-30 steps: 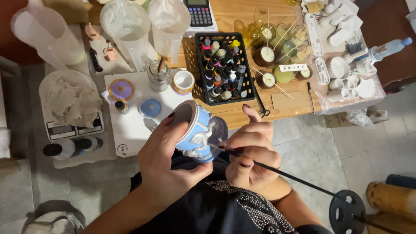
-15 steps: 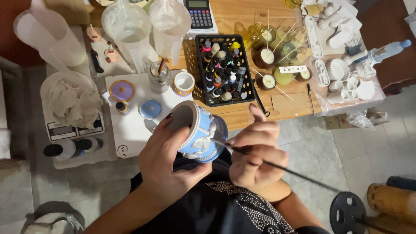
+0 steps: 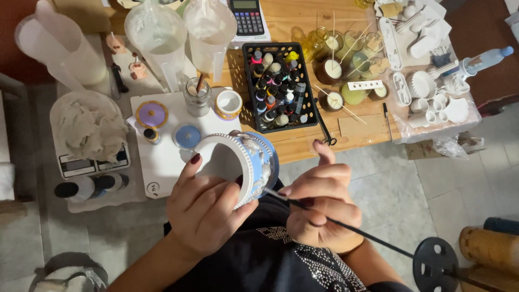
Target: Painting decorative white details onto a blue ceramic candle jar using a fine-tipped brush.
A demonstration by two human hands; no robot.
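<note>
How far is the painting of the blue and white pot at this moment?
Done: the round pot already shows blue on its side wall, with white raised figures and a beaded rim. In hand: the left hand holds it tilted, and the right hand puts a thin black brush to the blue side. Left: the hidden far side cannot be judged.

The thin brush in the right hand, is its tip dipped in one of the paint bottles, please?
No, the brush tip rests against the blue side of the round box held in the left hand.

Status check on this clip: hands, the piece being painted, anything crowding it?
Left hand grips blue-and-white ceramic jar, tilted sideways. Right hand holds thin paintbrush, tip at jar's blue side. Nothing between brush and jar.
</note>
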